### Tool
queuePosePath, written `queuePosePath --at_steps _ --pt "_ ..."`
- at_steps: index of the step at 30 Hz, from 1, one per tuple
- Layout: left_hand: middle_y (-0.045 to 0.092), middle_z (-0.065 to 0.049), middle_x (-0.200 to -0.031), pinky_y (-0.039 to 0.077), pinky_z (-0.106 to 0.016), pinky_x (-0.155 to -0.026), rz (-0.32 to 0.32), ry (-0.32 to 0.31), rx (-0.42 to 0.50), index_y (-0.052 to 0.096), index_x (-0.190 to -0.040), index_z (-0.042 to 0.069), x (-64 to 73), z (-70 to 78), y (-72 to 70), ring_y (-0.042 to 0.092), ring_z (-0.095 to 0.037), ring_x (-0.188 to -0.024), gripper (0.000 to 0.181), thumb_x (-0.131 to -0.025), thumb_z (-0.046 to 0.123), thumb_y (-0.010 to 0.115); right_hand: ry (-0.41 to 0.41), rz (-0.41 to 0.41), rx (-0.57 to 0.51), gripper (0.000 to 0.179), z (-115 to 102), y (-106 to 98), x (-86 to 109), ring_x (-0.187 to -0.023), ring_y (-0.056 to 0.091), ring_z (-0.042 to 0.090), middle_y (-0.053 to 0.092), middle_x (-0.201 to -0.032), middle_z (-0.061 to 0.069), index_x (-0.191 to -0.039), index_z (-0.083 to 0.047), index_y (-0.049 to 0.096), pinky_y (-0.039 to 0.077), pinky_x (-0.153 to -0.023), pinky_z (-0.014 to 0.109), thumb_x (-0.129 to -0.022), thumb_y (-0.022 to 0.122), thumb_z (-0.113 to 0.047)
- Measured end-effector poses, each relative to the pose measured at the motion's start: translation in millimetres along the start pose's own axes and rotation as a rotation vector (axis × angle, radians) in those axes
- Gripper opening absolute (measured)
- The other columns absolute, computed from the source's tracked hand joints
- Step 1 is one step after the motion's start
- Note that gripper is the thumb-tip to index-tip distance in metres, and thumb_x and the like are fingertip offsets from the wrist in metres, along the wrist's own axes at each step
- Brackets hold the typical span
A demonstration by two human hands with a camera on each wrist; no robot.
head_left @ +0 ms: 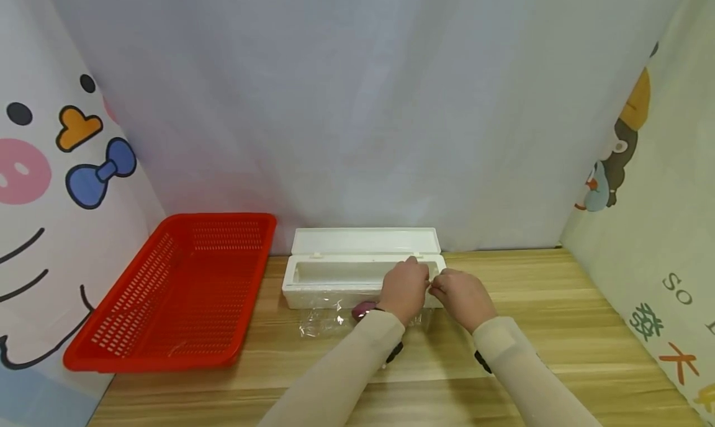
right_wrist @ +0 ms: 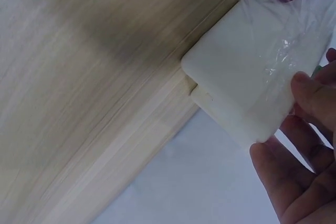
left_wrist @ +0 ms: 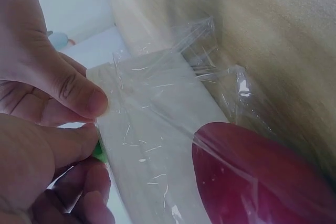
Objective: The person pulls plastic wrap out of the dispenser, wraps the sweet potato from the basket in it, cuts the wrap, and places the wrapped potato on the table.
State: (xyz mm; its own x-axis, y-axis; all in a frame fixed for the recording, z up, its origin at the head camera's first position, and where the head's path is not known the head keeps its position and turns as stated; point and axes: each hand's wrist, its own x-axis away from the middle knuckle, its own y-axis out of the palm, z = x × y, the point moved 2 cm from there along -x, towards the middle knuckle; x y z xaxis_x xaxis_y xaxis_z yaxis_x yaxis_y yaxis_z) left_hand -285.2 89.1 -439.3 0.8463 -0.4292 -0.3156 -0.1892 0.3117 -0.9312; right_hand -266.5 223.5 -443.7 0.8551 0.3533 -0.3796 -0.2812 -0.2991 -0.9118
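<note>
Clear plastic film [head_left: 315,323] lies drawn over the lower-centre long white box [head_left: 288,282], seemingly not yet cut. Left hand [head_left: 404,290] pinches a small green piece [left_wrist: 100,153], right hand [head_left: 465,298] the box's edge.

You are holding your left arm [head_left: 335,377] and right arm [head_left: 539,377] stretched forward from the bottom of the head view, both slanting inward at different angles. Your left hand [head_left: 404,289] and right hand [head_left: 462,298] are meeting almost fingertip to fingertip, their backs facing up. Your left thumb [left_wrist: 73,142] is lying close above curled left fingers [left_wrist: 97,203], while your right thumb [right_wrist: 312,95] is standing apart from your bent right fingers [right_wrist: 273,166].
</note>
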Motion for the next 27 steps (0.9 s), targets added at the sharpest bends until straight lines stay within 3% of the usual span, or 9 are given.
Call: queuePosePath --at_steps 14,20,27 --pt "0.064 -0.003 -0.088 0.055 -0.029 -0.062 0.021 0.007 -0.001 0.077 -0.091 0.014 -0.2 0.1 1.3 0.065 -0.018 -0.078 0.008 -0.095 0.02 0.076 0.016 0.002 0.01 0.008 -2.4 -2.4 0.6 -0.065 0.062 0.016 0.064 -0.074 -0.001 -0.081 -0.009 0.077 0.052 -0.062 0.033 -0.085 0.083 -0.01" --pt "0.062 -0.004 -0.086 0.054 -0.03 -0.058 0.033 -0.012 0.043 0.074 -0.087 0.013 0.0 0.7 1.1 0.065 -0.019 -0.076 0.011 -0.095 0.02 0.076 0.013 0.013 0.01 0.01 -3.0 -3.2 1.2 -0.062 0.058 0.014 0.062 -0.073 -0.001 -0.079 -0.01 0.076 0.051 -0.06 0.033 -0.085 0.083 -0.01" --pt "0.061 -0.003 -0.081 0.052 -0.037 -0.061 0.092 -0.037 0.011 0.069 -0.083 0.015 0.2 -0.4 5.0 0.063 -0.023 -0.072 0.012 -0.091 0.022 0.076 0.016 0.021 0.007 0.01 1.4 2.6 3.8 -0.059 0.049 0.009 0.059 -0.072 -0.005 -0.08 -0.011 0.075 0.047 -0.057 0.03 -0.086 0.083 -0.009"
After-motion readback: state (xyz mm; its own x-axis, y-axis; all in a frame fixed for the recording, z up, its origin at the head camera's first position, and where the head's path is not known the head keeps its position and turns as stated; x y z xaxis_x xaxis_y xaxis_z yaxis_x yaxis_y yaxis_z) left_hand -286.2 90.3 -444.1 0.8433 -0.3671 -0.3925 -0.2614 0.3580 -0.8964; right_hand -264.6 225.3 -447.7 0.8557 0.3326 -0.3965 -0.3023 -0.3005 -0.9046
